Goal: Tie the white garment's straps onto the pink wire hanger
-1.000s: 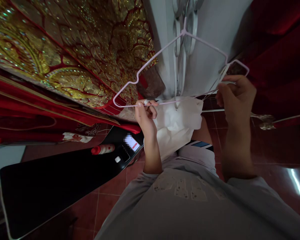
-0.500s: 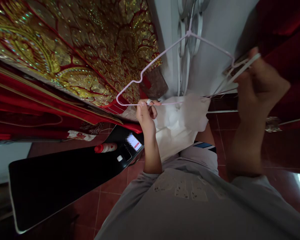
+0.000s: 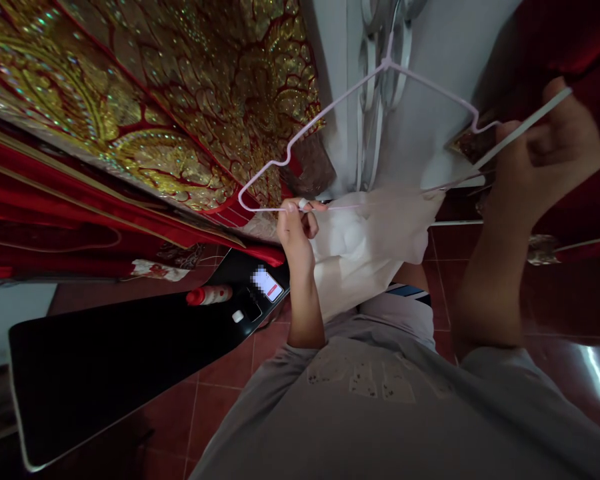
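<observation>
A thin lilac clothes hanger (image 3: 387, 64) hangs in front of me, its hook reaching up past the top edge. My left hand (image 3: 299, 240) is closed around its lower bar near the left end. A white garment (image 3: 360, 250), cream in places, hangs below the bar, with a rounded cup-like shape at its middle. Out to the right, my right hand (image 3: 563, 157) pinches the garment's white strap (image 3: 540, 119) and holds it stretched beside the hanger's right end. That end of the hanger is partly hidden behind the right fingers.
Red and gold sequinned clothing (image 3: 260, 87) fills the upper left. A black table (image 3: 115, 360) at the lower left bears a red-capped bottle (image 3: 210, 295), a lit phone (image 3: 269, 285) and a small white case (image 3: 237, 317). Metal scrollwork (image 3: 373, 133) stands behind the hanger.
My right hand has moved right and slightly down, drawing the strap outward, past the hanger's right end. The hanger and my left hand have shifted slightly right.
</observation>
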The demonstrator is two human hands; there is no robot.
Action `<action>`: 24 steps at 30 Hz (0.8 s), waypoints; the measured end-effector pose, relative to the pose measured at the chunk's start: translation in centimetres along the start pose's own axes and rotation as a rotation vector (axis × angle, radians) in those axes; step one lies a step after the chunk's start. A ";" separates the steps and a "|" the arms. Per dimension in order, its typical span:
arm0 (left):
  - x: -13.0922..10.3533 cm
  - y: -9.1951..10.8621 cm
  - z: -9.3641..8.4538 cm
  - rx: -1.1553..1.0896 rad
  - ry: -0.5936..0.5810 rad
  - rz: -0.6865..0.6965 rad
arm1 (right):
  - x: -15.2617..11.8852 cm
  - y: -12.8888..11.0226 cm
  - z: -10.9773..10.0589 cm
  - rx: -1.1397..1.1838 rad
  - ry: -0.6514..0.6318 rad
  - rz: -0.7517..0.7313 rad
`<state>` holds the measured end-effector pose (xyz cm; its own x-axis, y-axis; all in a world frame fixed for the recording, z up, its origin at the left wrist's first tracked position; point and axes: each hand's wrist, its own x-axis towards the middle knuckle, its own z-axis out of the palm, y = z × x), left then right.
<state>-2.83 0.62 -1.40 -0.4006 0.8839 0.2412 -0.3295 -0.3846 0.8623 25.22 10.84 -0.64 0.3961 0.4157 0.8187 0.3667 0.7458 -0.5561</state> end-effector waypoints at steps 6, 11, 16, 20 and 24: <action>-0.2 -0.2 0.2 0.010 0.015 -0.001 | -0.2 4.8 -2.7 0.086 0.109 -0.061; 0.0 -0.2 0.1 -0.011 -0.003 0.015 | -1.2 3.2 -3.9 -0.011 0.334 -0.132; -0.1 -0.5 0.5 -0.016 -0.002 -0.007 | -3.2 -2.9 -0.7 -0.020 0.232 -0.105; -0.2 -0.8 0.6 -0.028 -0.009 -0.033 | -5.3 -6.9 1.1 -0.064 -0.309 0.064; -0.1 -0.8 0.4 0.000 -0.010 -0.035 | -6.1 -7.7 1.1 -0.167 -0.750 0.159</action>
<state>-2.17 0.90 -1.90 -0.3798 0.8997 0.2152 -0.3432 -0.3531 0.8703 19.05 3.09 -1.20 -0.1980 0.7958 0.5723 0.4985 0.5845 -0.6403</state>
